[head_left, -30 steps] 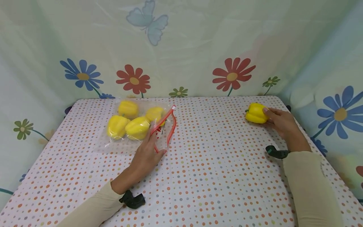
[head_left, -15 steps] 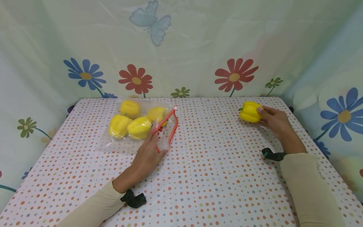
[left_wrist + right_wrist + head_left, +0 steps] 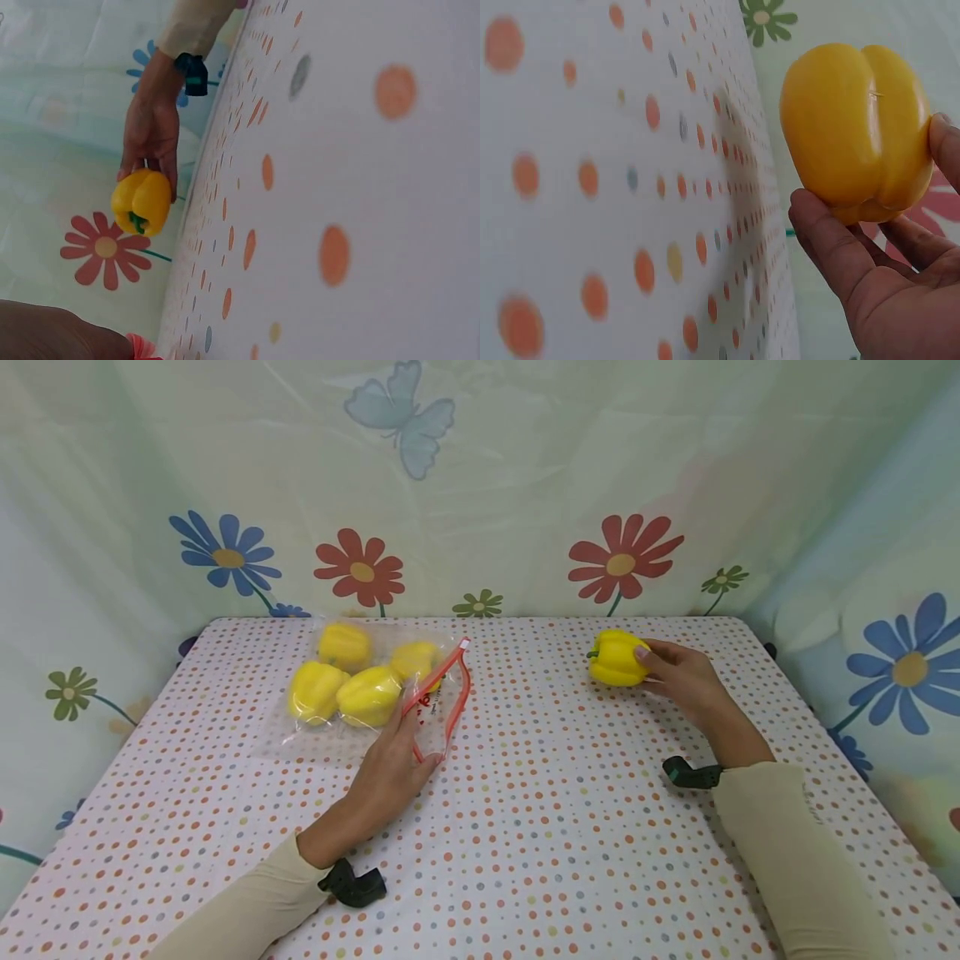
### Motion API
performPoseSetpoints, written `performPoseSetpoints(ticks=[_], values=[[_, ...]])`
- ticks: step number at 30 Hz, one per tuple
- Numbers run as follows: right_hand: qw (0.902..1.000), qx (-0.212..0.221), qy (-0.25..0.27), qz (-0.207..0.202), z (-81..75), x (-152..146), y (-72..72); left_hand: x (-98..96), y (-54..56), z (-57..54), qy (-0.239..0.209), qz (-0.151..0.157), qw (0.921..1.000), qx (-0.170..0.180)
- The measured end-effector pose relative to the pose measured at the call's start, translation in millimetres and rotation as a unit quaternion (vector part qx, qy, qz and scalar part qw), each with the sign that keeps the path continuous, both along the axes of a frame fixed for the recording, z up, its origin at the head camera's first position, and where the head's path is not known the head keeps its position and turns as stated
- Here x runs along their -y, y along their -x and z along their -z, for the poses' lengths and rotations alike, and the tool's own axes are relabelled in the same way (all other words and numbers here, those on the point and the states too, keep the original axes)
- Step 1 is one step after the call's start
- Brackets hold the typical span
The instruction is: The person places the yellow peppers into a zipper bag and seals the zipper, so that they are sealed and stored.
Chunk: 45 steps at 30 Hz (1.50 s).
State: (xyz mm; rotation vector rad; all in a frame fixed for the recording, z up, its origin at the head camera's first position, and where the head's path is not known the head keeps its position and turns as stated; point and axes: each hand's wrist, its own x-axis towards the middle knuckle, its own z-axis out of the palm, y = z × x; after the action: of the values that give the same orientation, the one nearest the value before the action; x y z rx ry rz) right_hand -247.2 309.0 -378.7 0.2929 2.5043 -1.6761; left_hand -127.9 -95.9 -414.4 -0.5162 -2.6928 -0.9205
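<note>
My right hand (image 3: 686,681) grips a yellow bell pepper (image 3: 617,658) by its base, above the right part of the table. The green stem points left, and the right wrist view shows thumb and fingertips round the pepper (image 3: 851,127). At left lies a clear zip bag (image 3: 285,747) with a red-edged mouth (image 3: 454,714) facing right and standing partly apart. Several yellow bell peppers (image 3: 370,697) are inside it. My left hand (image 3: 386,777) holds the bag at its mouth, thumb at the near corner; some of its fingertips are hidden by the plastic.
A white dotted cloth (image 3: 540,827) covers the table. Behind it hangs a curtain (image 3: 495,485) printed with flowers and a butterfly. Each wrist wears a black camera mount (image 3: 352,885). A stretch of dotted cloth separates the bag from the held pepper.
My right hand has carried the pepper leftward, lifting it off the table's right side toward the bag. The left hand and the bag have stayed in place.
</note>
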Motion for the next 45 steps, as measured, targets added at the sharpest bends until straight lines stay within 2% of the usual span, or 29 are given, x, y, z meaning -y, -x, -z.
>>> performPoseSetpoints(ticks=[7,16,22,31,38,45], values=[[0.9986,-0.005,0.038,-0.038,-2.4,23.0,-1.0,-0.4,-0.1,0.1,0.005,-0.005,1.0,0.001],[0.9971,0.0,0.056,-0.051,0.6,48.5,0.0,-0.2,-0.4,-0.7,0.002,-0.01,0.9999,0.013],[0.9974,0.016,0.047,-0.052,2.2,63.9,-1.1,-0.2,-0.7,-1.5,-0.002,-0.005,0.9999,0.011],[0.9898,0.007,0.094,-0.107,-1.3,89.4,-6.9,-1.0,-1.6,-1.8,-0.003,-0.001,1.0,0.004],[0.9885,0.004,0.081,-0.128,-0.5,109.5,-8.7,0.4,-2.4,-1.6,0.001,-0.003,1.0,-0.008],[0.9839,0.013,0.096,-0.15,-2.6,123.4,-11.4,-1.1,-1.5,-3.0,-0.002,0.001,1.0,0.004]])
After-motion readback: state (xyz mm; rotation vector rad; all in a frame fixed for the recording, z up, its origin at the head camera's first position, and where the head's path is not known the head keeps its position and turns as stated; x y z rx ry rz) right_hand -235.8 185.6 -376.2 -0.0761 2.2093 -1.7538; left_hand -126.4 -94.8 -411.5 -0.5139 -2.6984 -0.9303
